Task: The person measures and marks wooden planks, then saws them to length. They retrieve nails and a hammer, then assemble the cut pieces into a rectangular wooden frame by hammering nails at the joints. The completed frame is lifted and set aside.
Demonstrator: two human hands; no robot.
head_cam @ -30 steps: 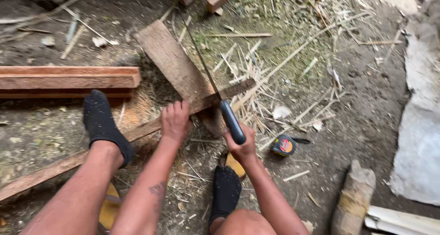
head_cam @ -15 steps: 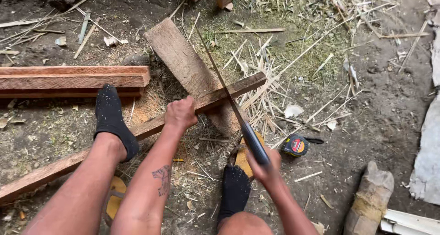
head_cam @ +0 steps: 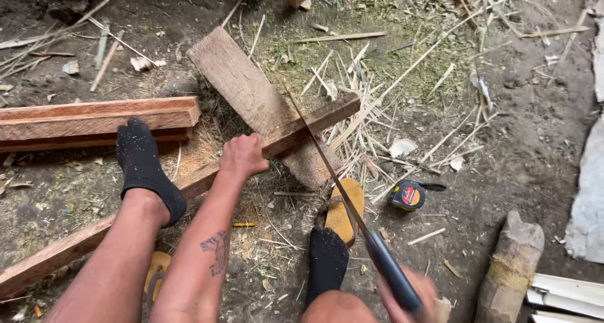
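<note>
Right hand (head_cam: pixel 409 294) grips the handsaw (head_cam: pixel 352 213) handle, mid-stroke through the wooden batten (head_cam: pixel 189 184).
Left hand (head_cam: pixel 242 156) presses flat, pinning it; sawing seems underway, needing steady strokes.

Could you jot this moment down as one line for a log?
left hand: pressing long wooden batten | right hand: holding handsaw | blade on batten, over plank

Long batten (head_cam: pixel 189 183): reddish-brown, paler raw edge. Plank (head_cam: pixel 251 96) beneath, at 12 o'clock of it: weathered grey-brown. Stacked timber (head_cam: pixel 94 118) at 9 o'clock: orange-red. Saw (head_cam: pixel 352 213): dull grey blade, dark blue-black handle. Socks (head_cam: pixel 145 165): black. Sandal (head_cam: pixel 343 209): mustard yellow. Tape measure (head_cam: pixel 407 196) at 3 o'clock: black case, red and yellow face. Left forearm: dark tattoo. Ground: brown dirt, pale straw, green patch at 12 o'clock.
</note>
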